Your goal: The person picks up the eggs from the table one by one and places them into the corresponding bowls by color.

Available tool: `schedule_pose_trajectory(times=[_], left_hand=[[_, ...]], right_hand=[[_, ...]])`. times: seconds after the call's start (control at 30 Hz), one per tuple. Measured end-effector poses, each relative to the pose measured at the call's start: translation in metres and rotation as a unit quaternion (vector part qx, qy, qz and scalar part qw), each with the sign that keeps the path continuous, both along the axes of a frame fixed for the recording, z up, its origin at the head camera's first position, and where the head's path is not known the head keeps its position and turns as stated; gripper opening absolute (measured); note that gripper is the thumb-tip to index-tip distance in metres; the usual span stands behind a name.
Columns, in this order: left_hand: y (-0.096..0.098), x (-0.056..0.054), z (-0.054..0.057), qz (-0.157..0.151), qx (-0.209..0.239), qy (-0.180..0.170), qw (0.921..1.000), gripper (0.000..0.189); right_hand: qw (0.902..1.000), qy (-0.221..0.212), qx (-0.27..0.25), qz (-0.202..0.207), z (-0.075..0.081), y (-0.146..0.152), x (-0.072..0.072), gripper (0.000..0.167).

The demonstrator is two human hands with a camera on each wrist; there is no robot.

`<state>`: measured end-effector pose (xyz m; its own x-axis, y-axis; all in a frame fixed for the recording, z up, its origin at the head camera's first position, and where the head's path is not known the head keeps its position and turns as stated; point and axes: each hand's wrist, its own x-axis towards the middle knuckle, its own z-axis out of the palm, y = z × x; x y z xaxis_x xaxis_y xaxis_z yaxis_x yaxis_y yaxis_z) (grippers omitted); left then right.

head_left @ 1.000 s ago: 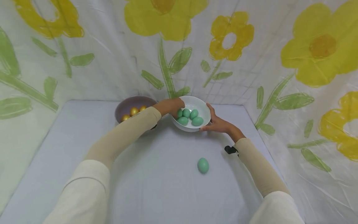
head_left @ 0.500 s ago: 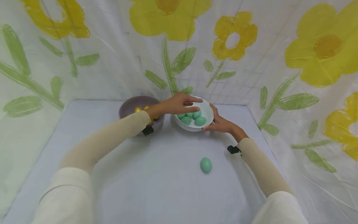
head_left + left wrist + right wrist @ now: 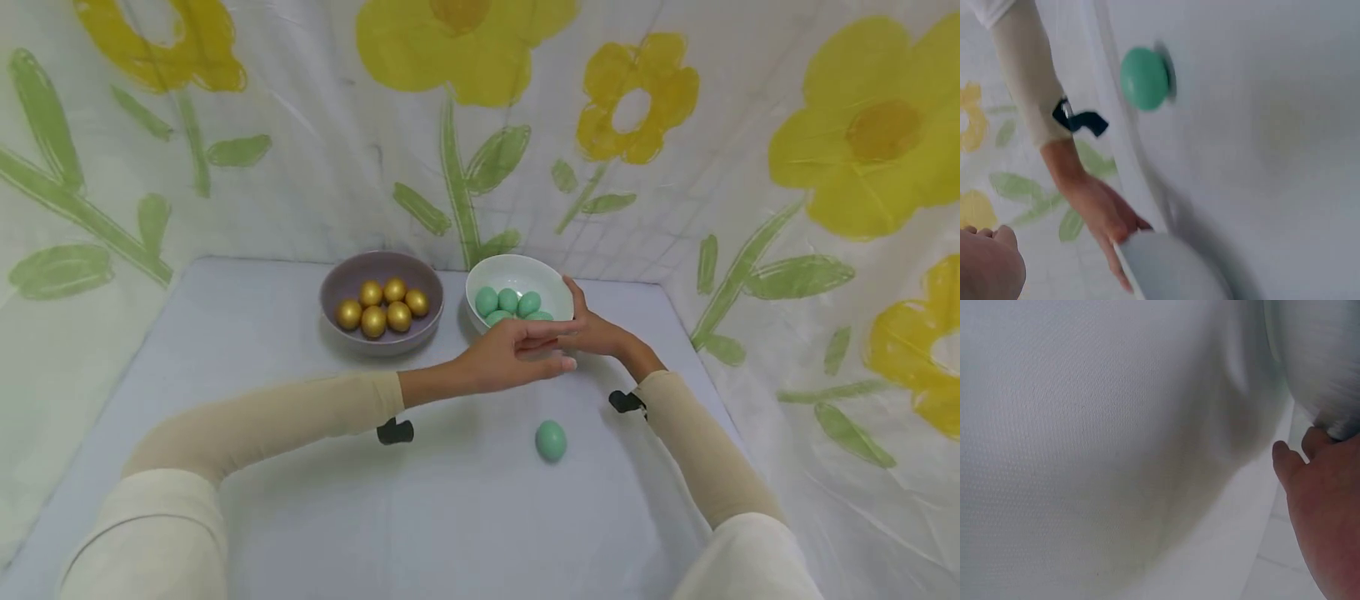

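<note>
My left hand reaches across in front of the white bowl, fingers extended and holding nothing. Only part of that hand shows in the left wrist view. My right hand grips the bowl's right side, its fingers and thumb spread along the outside. In the right wrist view that hand touches the bowl low on its wall. Several green eggs lie inside, some partly hidden by my left hand. One loose green egg lies on the table nearer to me.
A purple bowl with several golden eggs stands left of the white one. The table has a pale cover. A flower-printed curtain hangs behind and along the sides.
My left hand has come out of the white bowl, leaving the green eggs there, and moved toward me to the bowl's front. The purple bowl is uncovered. My right hand stays at the rim.
</note>
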<state>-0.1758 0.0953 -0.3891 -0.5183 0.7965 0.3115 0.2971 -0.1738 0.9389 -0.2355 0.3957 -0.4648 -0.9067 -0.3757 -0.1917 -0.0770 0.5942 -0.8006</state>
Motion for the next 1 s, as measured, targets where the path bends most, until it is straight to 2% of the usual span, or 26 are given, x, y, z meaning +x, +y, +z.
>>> schedule_pose_trajectory(times=[0.1,0.23,0.37,0.5,0.67,0.77,0.87,1.0], left_hand=[[0.003,0.017,-0.010,-0.011,0.034,-0.023,0.9991,0.058],[0.006,0.033,-0.031,-0.004,0.037,-0.035,0.9987,0.061],[0.008,0.047,-0.051,0.023,0.011,-0.060,0.9978,0.061],[0.010,0.059,-0.065,0.047,-0.044,-0.076,0.9950,0.060],[0.013,0.065,-0.082,0.055,-0.134,-0.057,0.9879,0.067],[0.015,0.064,-0.086,0.056,-0.175,-0.049,0.9817,0.071],[0.017,0.065,-0.088,0.061,-0.198,-0.056,0.9767,0.072],[0.018,0.066,-0.089,0.057,-0.206,-0.068,0.9745,0.072]], right_hand=[[0.9995,0.018,-0.020,0.014,-0.002,0.002,0.000,0.129],[0.9991,0.020,-0.034,0.015,-0.003,0.004,-0.002,0.132],[0.9998,0.002,-0.022,-0.002,-0.003,0.001,-0.002,0.135],[0.9999,-0.002,-0.013,-0.006,-0.004,-0.002,-0.002,0.136],[0.9999,-0.001,-0.013,-0.010,-0.007,-0.001,-0.002,0.133],[0.9999,-0.001,-0.010,-0.010,-0.008,0.000,-0.002,0.133],[0.9998,-0.002,-0.013,-0.013,-0.008,0.001,-0.003,0.136],[0.9997,-0.009,-0.017,-0.015,-0.009,0.003,-0.005,0.138]])
